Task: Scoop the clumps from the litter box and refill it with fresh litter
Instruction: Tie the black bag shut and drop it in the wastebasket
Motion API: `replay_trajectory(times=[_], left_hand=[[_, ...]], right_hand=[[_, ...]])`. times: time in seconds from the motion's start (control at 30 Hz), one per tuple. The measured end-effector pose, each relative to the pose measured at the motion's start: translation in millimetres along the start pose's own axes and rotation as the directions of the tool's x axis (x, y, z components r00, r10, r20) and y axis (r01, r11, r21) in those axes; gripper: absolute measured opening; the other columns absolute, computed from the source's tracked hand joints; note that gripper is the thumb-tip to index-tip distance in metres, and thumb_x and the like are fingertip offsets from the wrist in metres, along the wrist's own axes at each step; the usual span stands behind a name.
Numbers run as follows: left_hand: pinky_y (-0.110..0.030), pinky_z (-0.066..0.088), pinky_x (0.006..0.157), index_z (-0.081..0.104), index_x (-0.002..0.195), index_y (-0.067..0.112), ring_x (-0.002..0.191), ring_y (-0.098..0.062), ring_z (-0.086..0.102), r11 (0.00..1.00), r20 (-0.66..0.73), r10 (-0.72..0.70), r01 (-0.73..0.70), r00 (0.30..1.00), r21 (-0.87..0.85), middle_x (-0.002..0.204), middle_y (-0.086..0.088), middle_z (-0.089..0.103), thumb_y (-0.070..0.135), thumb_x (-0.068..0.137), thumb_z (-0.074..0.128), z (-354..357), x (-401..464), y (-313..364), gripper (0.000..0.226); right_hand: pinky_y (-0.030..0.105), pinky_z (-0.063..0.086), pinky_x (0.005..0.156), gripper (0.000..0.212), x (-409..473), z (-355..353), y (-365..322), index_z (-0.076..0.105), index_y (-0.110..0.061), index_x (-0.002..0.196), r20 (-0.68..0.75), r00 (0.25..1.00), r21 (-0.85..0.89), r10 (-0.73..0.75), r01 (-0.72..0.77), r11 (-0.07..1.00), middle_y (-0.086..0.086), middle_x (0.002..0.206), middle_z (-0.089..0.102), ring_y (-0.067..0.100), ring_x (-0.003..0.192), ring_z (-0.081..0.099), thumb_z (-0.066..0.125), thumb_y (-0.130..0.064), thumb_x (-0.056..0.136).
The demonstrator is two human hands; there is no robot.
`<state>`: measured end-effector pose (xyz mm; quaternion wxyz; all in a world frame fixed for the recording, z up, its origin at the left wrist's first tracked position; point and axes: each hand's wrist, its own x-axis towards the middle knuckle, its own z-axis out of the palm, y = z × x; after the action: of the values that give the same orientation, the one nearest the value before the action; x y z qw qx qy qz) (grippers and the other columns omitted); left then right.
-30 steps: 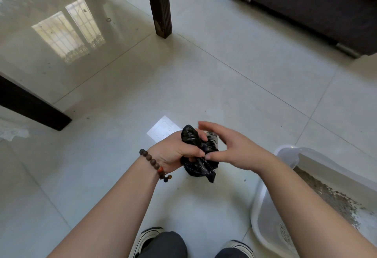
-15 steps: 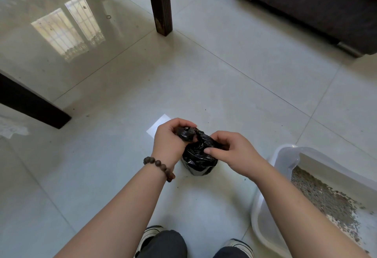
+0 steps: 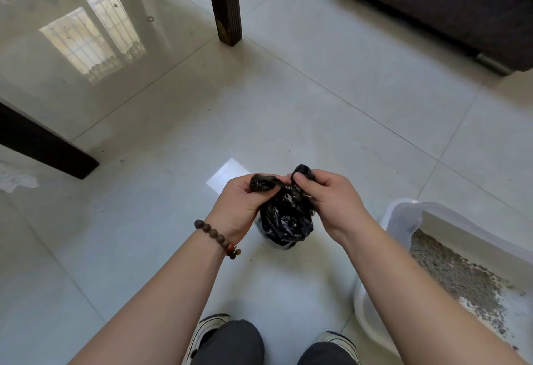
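A small black plastic bag (image 3: 285,220), glossy and crumpled, is bunched to a bulging pouch above the tiled floor (image 3: 331,105). The left hand (image 3: 240,206) pinches one twisted ear of its mouth, fingers curled tight; the right hand (image 3: 331,203) pinches the other. The white litter box (image 3: 403,217) sits just right, grey litter (image 3: 450,272) inside. Open floor lies ahead, up to the table leg (image 3: 225,1).

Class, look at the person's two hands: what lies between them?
In the head view, the black bag lies between the left hand and right hand; each pinches one twisted end.
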<state>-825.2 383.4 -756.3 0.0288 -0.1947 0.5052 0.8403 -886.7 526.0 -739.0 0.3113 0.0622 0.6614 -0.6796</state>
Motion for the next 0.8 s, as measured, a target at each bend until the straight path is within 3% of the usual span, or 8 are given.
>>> replay_trajectory(times=[0.17,0.23,0.37,0.47,0.6,0.67,0.73,0.8], left_hand=[[-0.025,0.053,0.074,0.074,0.083,0.005,0.087,-0.020,0.070,0.999,-0.190,0.026,-0.030,0.981,-0.022,0.089,-0.010,0.074,0.010,0.077,0.064,-0.3,1.3,-1.6,0.013],[-0.024,0.054,0.071,0.075,0.075,0.010,0.081,-0.018,0.070,1.000,-0.237,0.021,-0.025,0.971,-0.012,0.082,-0.006,0.074,0.004,0.083,0.061,0.0,1.4,-4.4,0.017],[-0.027,0.057,0.073,0.068,0.079,0.003,0.078,-0.020,0.071,1.000,-0.340,-0.001,0.005,0.940,0.012,0.080,-0.007,0.074,0.002,0.089,0.057,-3.6,3.3,-8.5,0.015],[-0.022,0.057,0.064,0.067,0.080,0.006,0.070,-0.018,0.071,0.999,-0.472,-0.049,0.048,0.880,-0.015,0.077,-0.007,0.071,0.004,0.090,0.059,-15.7,4.3,-14.5,0.014],[-0.020,0.055,0.062,0.067,0.081,0.008,0.085,-0.026,0.066,0.995,-0.578,-0.103,0.085,0.810,-0.059,0.087,-0.010,0.069,0.007,0.091,0.060,-37.6,0.6,-27.6,0.012],[-0.022,0.057,0.064,0.066,0.084,0.006,0.084,-0.026,0.067,0.991,-0.560,-0.134,0.105,0.818,-0.083,0.088,-0.012,0.068,0.007,0.091,0.059,-41.9,-2.4,-30.9,0.011],[-0.024,0.057,0.065,0.065,0.088,0.004,0.080,-0.022,0.069,0.987,-0.510,-0.160,0.123,0.845,-0.106,0.090,-0.012,0.069,0.009,0.092,0.057,-43.5,-3.8,-31.4,0.010],[-0.024,0.057,0.064,0.065,0.090,0.004,0.078,-0.020,0.071,0.982,-0.479,-0.180,0.130,0.859,-0.137,0.090,-0.012,0.070,0.009,0.093,0.056,-45.0,-4.3,-31.1,0.010]], right_hand=[[0.021,0.052,0.064,0.016,1.9,-5.2,0.0,0.067,-0.004,0.080,-0.155,0.988,0.160,-0.008,0.034,0.987,0.008,0.077,0.069,0.015,0.067,0.066,0.055,-0.004,0.091],[0.023,0.053,0.067,0.016,2.3,-9.1,4.9,0.066,-0.006,0.079,-0.204,0.979,0.173,0.004,0.032,0.984,0.009,0.077,0.067,0.016,0.067,0.065,0.055,-0.004,0.091],[0.026,0.058,0.068,0.018,3.5,-22.2,9.9,0.064,-0.006,0.079,-0.278,0.960,0.206,0.021,0.038,0.978,0.013,0.080,0.067,0.017,0.065,0.070,0.053,-0.004,0.093],[0.021,0.058,0.062,0.018,4.6,-36.3,16.7,0.062,-0.006,0.080,-0.360,0.932,0.198,0.050,0.024,0.980,0.010,0.081,0.065,0.012,0.058,0.069,0.052,-0.005,0.094],[0.021,0.058,0.064,0.018,3.9,-52.5,35.5,0.062,-0.008,0.079,-0.441,0.893,0.161,0.095,-0.025,0.987,0.011,0.083,0.065,0.012,0.060,0.069,0.052,-0.008,0.095],[0.024,0.059,0.068,0.018,4.9,-55.9,41.4,0.062,-0.008,0.080,-0.448,0.886,0.159,0.117,-0.050,0.986,0.012,0.085,0.065,0.013,0.062,0.069,0.053,-0.009,0.095],[0.029,0.057,0.078,0.013,5.3,-57.6,41.2,0.063,-0.008,0.085,-0.456,0.886,0.048,0.083,-0.068,0.997,0.009,0.087,0.064,0.015,0.069,0.068,0.055,-0.011,0.094],[0.029,0.049,0.088,0.018,4.4,-58.4,33.3,0.062,-0.013,0.104,-0.457,0.886,-0.298,-0.082,-0.065,0.952,0.000,0.098,0.063,0.016,0.092,0.063,0.063,-0.022,0.089]])
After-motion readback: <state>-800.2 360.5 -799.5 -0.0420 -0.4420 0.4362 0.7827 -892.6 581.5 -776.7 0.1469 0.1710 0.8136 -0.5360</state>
